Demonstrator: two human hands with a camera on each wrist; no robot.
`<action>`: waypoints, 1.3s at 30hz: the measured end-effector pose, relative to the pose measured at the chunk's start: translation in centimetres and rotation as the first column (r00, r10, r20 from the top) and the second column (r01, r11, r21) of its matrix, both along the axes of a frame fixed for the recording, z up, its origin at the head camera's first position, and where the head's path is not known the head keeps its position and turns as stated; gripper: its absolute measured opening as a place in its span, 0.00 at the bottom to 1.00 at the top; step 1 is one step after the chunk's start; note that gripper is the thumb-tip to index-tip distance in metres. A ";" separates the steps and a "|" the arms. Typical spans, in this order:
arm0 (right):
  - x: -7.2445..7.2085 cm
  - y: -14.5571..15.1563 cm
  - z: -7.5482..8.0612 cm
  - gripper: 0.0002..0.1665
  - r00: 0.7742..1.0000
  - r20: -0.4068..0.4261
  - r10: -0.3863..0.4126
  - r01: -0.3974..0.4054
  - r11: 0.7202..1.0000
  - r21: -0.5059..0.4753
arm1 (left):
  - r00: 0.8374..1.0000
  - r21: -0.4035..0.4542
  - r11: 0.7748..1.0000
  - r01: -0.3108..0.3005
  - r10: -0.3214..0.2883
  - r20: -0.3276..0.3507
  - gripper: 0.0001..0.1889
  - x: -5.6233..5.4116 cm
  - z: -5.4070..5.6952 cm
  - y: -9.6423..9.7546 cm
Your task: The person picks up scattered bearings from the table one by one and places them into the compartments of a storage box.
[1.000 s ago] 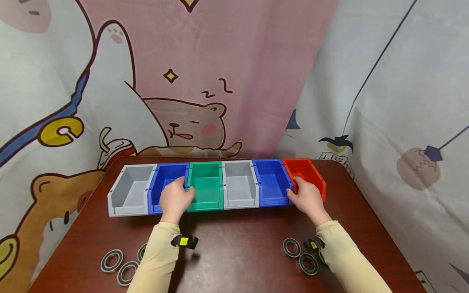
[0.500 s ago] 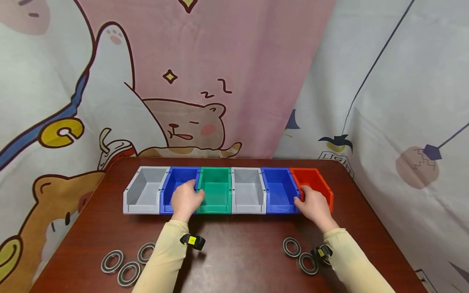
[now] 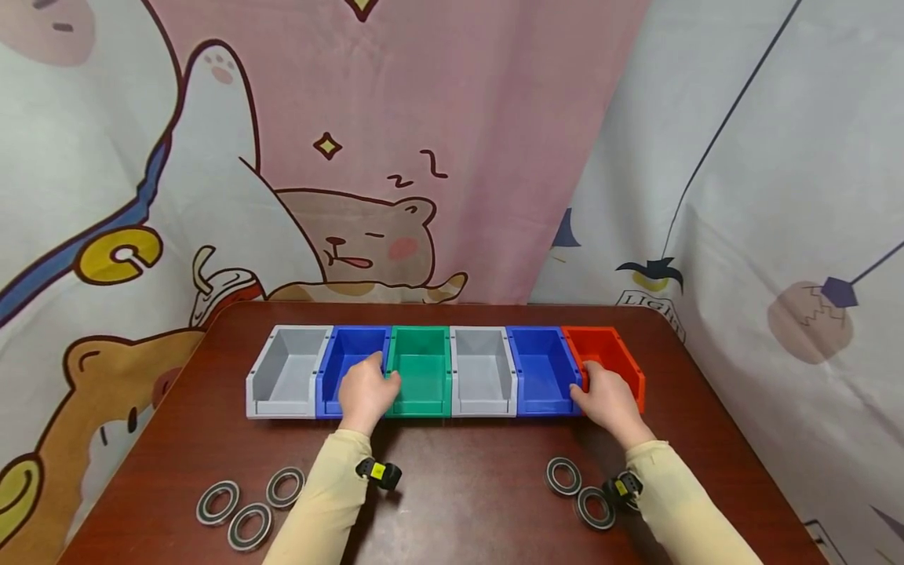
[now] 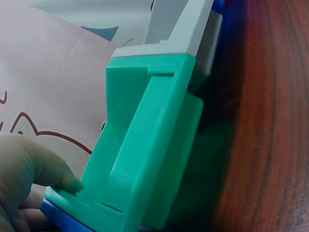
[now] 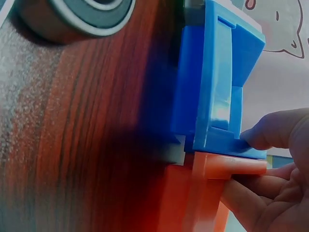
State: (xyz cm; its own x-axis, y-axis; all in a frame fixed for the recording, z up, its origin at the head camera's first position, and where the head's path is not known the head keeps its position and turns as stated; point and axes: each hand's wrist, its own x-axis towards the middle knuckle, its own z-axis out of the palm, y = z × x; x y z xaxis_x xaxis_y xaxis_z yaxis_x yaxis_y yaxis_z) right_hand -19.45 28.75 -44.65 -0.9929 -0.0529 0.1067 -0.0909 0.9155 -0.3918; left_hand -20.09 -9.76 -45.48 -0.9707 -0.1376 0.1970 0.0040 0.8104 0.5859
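left hand (image 3: 367,395) and right hand (image 3: 613,400) hold a row of bins (image 3: 450,384)

the left hand is narrow: it pinches the wall where the green bin (image 3: 420,377) meets the left blue bin (image 3: 353,345), with the thumb on the green bin's side. the right hand, to the right of the green bin, is also narrow; it pinches the wall between the right blue bin (image 3: 544,373) and the red bin (image 3: 607,349), with the thumb on the blue side. the right grey bin (image 3: 483,377) is directly to the right of the green bin, and the left grey bin (image 3: 291,377) is the last one to its left. whether the row touches the table (image 3: 466,502), i cannot tell. nearer to the person than the green bin, three left bearings (image 3: 233,528) lie to its left, and right bearings (image 3: 580,509) lie to its right; one of these is mostly hidden by the right wrist camera (image 3: 625,488). behind the green bin hangs a printed cloth (image 3: 523,157).
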 end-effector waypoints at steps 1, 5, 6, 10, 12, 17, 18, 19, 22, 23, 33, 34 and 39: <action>0.0 0.0 0.0 0.31 1.000 0.001 0.001 -0.001 1.000 0.000 | 1.000 -0.006 1.000 -0.001 0.001 0.005 0.20 0.0 0.0 0.1; 0.0 0.1 0.0 0.30 1.000 0.005 0.001 -0.001 1.000 0.000 | 1.000 -0.034 0.999 -0.006 0.006 0.016 0.15 -0.1 -0.1 0.4; -0.1 0.1 0.0 0.30 1.000 0.008 0.000 0.000 1.000 0.002 | 1.000 -0.043 0.999 -0.007 0.008 0.020 0.14 -0.1 -0.1 0.5; 0.1 0.1 -0.1 0.31 0.999 0.045 -0.006 0.006 1.000 -0.003 | 0.999 -0.064 0.998 -0.001 0.003 0.038 0.14 0.0 -0.2 0.7; 0.2 0.1 -0.1 0.31 0.998 0.056 -0.007 0.008 1.000 -0.011 | 0.999 -0.073 0.997 0.003 0.000 0.050 0.15 0.0 -0.2 0.7; 0.4 0.2 -0.2 0.32 0.997 0.079 0.000 0.002 1.000 -0.024 | 0.996 -0.101 0.995 0.002 0.008 0.094 0.22 0.0 -0.4 0.7; 0.4 0.3 -0.1 0.33 0.997 0.082 0.006 -0.004 1.000 -0.024 | 0.995 -0.105 0.995 0.002 0.008 0.099 0.24 0.0 -0.4 0.7; 0.4 0.3 -0.1 0.33 0.996 0.083 0.009 -0.007 1.000 -0.027 | 0.995 -0.108 0.994 0.003 0.008 0.102 0.26 0.0 -0.5 0.8; 0.6 0.4 0.0 0.35 0.997 0.077 0.017 -0.015 0.999 -0.032 | 0.995 -0.112 0.994 0.013 -0.001 0.101 0.29 0.0 -0.7 0.8; 0.6 0.4 0.1 0.36 0.997 0.074 0.019 -0.017 0.999 -0.037 | 0.995 -0.111 0.994 0.016 -0.005 0.099 0.29 0.0 -0.8 0.8; 2.1 0.6 2.1 0.39 0.998 0.008 0.065 -0.065 0.998 -0.005 | 0.995 -0.126 0.991 0.034 -0.022 0.096 0.31 0.0 -1.1 0.6; 2.2 0.7 2.3 0.39 0.997 -0.003 0.081 -0.081 0.997 -0.008 | 0.995 -0.125 0.991 0.037 -0.025 0.094 0.31 0.0 -1.1 0.5; 3.2 1.3 2.9 0.39 0.982 -0.049 0.183 -0.184 0.983 -0.011 | 0.996 -0.127 0.991 0.042 -0.033 0.078 0.32 0.1 -1.1 0.5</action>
State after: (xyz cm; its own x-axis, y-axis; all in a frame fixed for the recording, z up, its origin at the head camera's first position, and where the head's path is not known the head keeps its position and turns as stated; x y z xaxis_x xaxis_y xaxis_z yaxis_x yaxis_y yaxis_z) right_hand -16.25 30.07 -41.75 -0.9604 -0.2314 0.1555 -0.2752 0.8756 -0.3970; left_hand -20.03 -9.28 -46.63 -0.9875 -0.0791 0.1367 -0.0044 0.8790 0.4768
